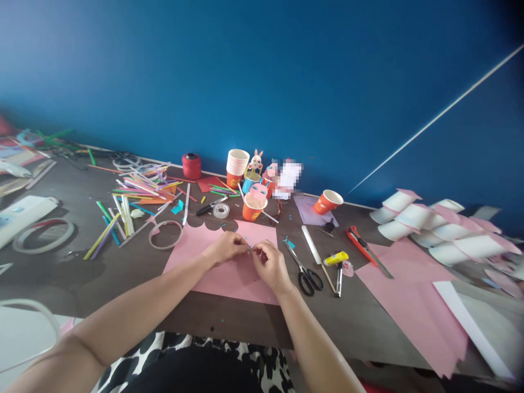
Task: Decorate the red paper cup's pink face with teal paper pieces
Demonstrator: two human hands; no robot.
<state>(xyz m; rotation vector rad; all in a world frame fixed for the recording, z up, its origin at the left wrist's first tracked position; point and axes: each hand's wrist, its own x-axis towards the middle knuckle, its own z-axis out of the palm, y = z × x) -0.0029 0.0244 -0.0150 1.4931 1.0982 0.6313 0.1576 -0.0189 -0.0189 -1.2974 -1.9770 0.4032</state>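
Observation:
My left hand (227,248) and my right hand (270,265) meet above a pink paper sheet (204,256), fingertips pinched together. Between them is a small bluish piece (250,249), too tiny and covered to name its kind. Just beyond my hands stands an orange paper cup (254,207) with a pink animal face on it. Black-handled scissors (305,273) lie to the right of my right hand, with a blue paper scrap (290,244) by their blades. The far edge of the pink sheet is cut in scallops.
Colored paper strips (143,185) pile up at left, near tape rolls (166,234). Stacked cups (237,166) and a red spool (191,166) stand by the blue wall. To the right lie a glue stick (335,258), a red utility knife (362,245) and white paper rolls (434,221).

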